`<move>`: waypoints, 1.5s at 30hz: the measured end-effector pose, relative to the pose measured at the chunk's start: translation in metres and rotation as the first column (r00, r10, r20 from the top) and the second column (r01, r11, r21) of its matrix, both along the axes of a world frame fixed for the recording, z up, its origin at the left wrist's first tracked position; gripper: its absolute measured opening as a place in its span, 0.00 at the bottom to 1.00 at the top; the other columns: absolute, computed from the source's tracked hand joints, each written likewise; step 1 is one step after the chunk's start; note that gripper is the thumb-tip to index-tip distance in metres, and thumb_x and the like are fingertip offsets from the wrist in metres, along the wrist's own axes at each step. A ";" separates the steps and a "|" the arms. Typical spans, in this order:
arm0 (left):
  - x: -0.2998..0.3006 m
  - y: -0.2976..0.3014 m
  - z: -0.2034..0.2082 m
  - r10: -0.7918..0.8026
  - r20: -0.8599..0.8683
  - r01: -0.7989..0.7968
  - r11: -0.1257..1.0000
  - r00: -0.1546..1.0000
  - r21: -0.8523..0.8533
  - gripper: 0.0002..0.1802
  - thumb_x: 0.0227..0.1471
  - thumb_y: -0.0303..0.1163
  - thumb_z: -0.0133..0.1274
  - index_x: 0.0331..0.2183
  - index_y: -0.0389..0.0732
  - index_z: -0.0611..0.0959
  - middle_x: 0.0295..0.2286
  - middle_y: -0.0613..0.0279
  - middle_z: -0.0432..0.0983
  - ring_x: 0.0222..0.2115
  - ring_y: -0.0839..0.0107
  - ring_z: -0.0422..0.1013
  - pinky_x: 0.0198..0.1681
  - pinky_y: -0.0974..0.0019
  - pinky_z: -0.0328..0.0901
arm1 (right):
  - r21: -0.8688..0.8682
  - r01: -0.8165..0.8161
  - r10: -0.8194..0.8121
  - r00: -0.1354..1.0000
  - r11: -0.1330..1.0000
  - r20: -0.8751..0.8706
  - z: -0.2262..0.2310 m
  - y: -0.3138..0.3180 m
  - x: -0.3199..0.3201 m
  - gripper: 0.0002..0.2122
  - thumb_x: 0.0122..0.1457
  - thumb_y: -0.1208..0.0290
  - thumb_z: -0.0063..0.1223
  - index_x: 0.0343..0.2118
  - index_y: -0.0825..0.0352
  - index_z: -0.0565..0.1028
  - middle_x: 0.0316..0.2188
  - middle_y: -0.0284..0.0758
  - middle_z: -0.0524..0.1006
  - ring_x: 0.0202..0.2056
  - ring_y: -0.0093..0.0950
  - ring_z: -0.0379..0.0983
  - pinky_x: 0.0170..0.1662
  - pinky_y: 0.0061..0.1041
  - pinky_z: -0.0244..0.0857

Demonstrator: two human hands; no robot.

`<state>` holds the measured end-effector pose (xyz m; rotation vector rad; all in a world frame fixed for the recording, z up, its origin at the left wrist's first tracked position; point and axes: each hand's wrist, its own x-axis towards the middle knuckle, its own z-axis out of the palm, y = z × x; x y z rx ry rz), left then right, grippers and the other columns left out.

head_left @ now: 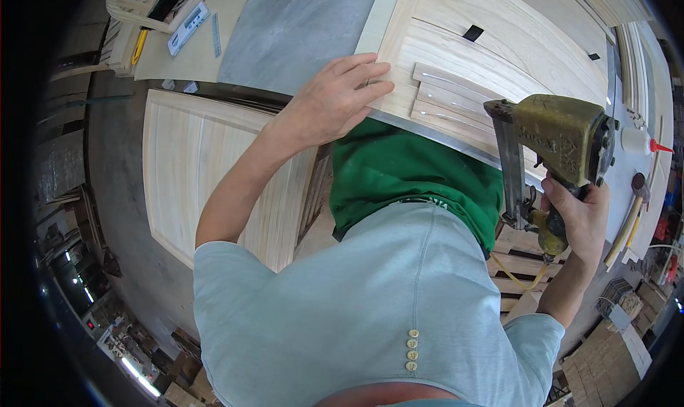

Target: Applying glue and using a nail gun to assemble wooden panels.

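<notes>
My right hand (586, 223) is wrapped round the handle of a worn brass-coloured air nail gun (559, 132). The gun's nose hangs over the right part of a pale wooden panel (491, 65) on the bench. My left hand (342, 97) lies with fingers stretched out on the panel's left border, near the front edge, and holds nothing. Between the hands, a few thin wood strips (452, 97) lie on the panel with shiny wet-looking lines, like glue, along them. Two small black patches, such as this one (472, 33), sit farther back on the panel.
To the right are a white bottle with a red tip (635, 141) and a hammer (634, 207). Another wooden panel (214, 165) leans at the left. At far left lie a blue-and-white tool (189, 29), a ruler (216, 35) and a wooden frame (157, 8). A yellow hose (524, 282) hangs below the gun.
</notes>
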<state>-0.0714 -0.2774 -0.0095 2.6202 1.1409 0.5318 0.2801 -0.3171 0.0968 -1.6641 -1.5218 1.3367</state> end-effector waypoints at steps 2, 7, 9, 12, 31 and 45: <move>0.000 0.001 0.000 -0.003 -0.004 0.003 1.000 1.000 0.008 0.24 0.38 0.22 0.58 0.43 0.41 0.77 0.49 0.59 0.67 0.54 0.59 0.60 0.53 0.58 0.59 | -0.004 -0.010 0.010 1.000 1.000 0.012 0.000 0.000 0.000 0.08 0.51 0.77 0.59 0.31 0.72 0.73 0.22 0.30 0.73 0.22 0.17 0.67 0.25 0.18 0.62; -0.001 0.003 -0.002 -0.009 -0.003 0.009 1.000 1.000 0.003 0.24 0.37 0.22 0.58 0.43 0.41 0.77 0.49 0.59 0.67 0.54 0.59 0.60 0.53 0.58 0.60 | 0.008 0.025 -0.024 0.999 1.000 -0.029 -0.004 -0.003 0.003 0.09 0.50 0.75 0.60 0.32 0.72 0.73 0.24 0.32 0.73 0.21 0.19 0.68 0.23 0.18 0.63; -0.002 0.003 -0.002 -0.011 0.002 0.011 1.000 1.000 0.005 0.25 0.37 0.22 0.58 0.43 0.41 0.77 0.49 0.59 0.67 0.54 0.60 0.60 0.53 0.58 0.59 | 0.011 0.057 -0.057 0.998 0.998 -0.025 -0.004 -0.004 0.004 0.09 0.50 0.75 0.60 0.32 0.72 0.73 0.25 0.32 0.74 0.21 0.19 0.68 0.23 0.18 0.63; -0.003 0.004 -0.003 -0.012 0.001 0.012 1.000 1.000 0.001 0.25 0.37 0.22 0.58 0.43 0.41 0.77 0.49 0.60 0.68 0.54 0.60 0.60 0.53 0.59 0.59 | 0.002 0.063 -0.063 0.998 0.998 -0.017 -0.005 -0.004 0.005 0.09 0.50 0.75 0.60 0.33 0.72 0.73 0.24 0.32 0.74 0.21 0.19 0.69 0.23 0.18 0.63; 0.001 0.015 0.002 -0.016 0.060 0.016 1.000 0.998 -0.006 0.25 0.34 0.25 0.59 0.41 0.44 0.77 0.46 0.67 0.68 0.50 0.62 0.61 0.53 0.58 0.59 | -0.036 -0.397 0.398 0.907 0.917 0.139 0.015 0.035 -0.089 0.10 0.50 0.73 0.57 0.32 0.73 0.73 0.18 0.29 0.72 0.20 0.16 0.66 0.23 0.18 0.61; -0.003 0.018 -0.013 -0.056 0.000 0.056 0.992 0.998 0.117 0.27 0.32 0.30 0.61 0.41 0.47 0.77 0.43 0.69 0.67 0.47 0.65 0.62 0.52 0.60 0.59 | 0.003 -0.335 0.334 0.939 0.942 0.087 0.006 0.028 -0.088 0.12 0.50 0.74 0.60 0.35 0.73 0.72 0.19 0.30 0.73 0.20 0.16 0.67 0.23 0.17 0.62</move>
